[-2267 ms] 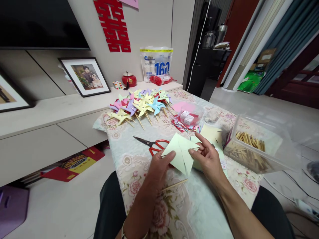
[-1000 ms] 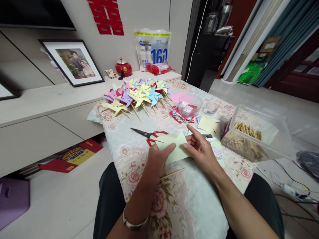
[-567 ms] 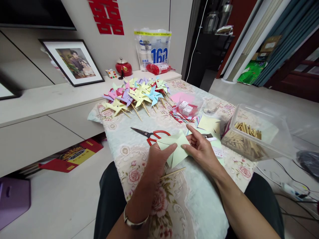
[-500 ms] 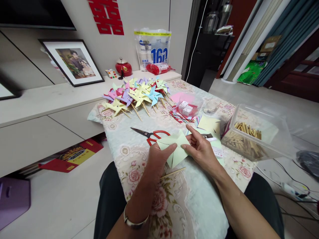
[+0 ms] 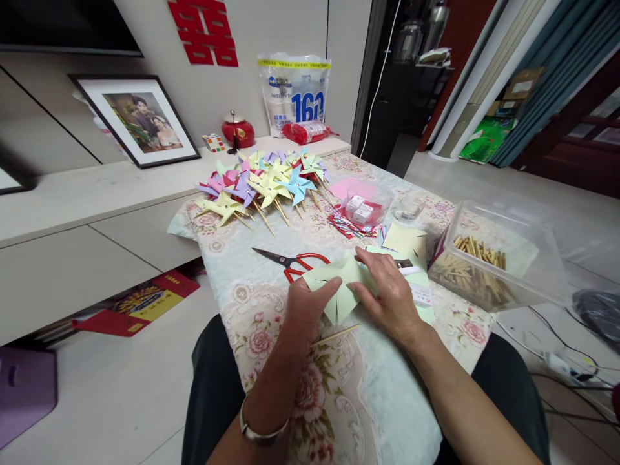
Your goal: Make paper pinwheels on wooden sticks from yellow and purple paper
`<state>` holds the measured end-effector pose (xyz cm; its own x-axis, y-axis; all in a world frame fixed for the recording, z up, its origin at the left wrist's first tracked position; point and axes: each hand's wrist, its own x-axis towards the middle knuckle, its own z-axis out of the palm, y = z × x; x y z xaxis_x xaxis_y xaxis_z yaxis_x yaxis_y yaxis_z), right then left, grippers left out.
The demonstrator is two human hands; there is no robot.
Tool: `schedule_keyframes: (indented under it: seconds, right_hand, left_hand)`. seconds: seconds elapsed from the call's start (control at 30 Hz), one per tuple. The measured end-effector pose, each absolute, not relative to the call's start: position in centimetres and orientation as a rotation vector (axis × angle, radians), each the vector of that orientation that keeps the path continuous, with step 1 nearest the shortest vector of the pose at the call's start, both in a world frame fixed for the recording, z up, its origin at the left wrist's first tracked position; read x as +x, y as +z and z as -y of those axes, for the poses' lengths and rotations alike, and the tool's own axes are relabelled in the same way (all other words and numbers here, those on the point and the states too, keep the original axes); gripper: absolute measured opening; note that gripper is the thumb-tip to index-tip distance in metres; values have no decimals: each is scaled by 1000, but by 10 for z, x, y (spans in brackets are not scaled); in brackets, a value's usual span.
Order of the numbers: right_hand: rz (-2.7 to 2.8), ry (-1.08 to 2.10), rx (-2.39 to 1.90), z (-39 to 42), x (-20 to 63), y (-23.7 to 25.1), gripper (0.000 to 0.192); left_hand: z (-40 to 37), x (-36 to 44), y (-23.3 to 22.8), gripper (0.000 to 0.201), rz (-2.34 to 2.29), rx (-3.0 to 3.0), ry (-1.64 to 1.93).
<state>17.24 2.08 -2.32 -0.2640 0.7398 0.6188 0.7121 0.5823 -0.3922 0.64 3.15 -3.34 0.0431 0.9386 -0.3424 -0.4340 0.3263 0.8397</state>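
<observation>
Between my hands is a pale green paper square (image 5: 343, 302) with slits cut in from its corners. My left hand (image 5: 310, 300) pinches its left side, thumb on top and fingers underneath. My right hand (image 5: 386, 294) is at the right side, thumb on the paper; its fingers curl over the edge and partly hide it. Just beyond the paper lie scissors (image 5: 290, 261) with red handles, blades pointing left. Below the paper a thin wooden stick (image 5: 339, 334) rests on the flowered tablecloth (image 5: 261, 303). More slit paper sheets (image 5: 404, 239) lie past my right hand.
Finished paper pinwheels (image 5: 271, 184) are heaped at the back left. A clear plastic tub (image 5: 513, 284) of short sticks stands at the right. A round clear container (image 5: 371, 201) with small boxes sits near the middle back, beside patterned strips (image 5: 356, 227).
My right hand has shifted slightly along the green paper, its index finger now bent down rather than stretched out. My left hand keeps its hold.
</observation>
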Motion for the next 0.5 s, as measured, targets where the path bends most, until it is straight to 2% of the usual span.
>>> schedule_keyframes:
  seconds: [0.13, 0.5]
  right_hand:
    - [2072, -33, -1110, -15, 167, -18, 58]
    - [2169, 57, -1008, -12, 162, -20, 45]
  left_hand:
    - [-31, 6, -36, 44, -1064, 620, 1190]
    - [-31, 8, -26, 41, -985, 573, 1262]
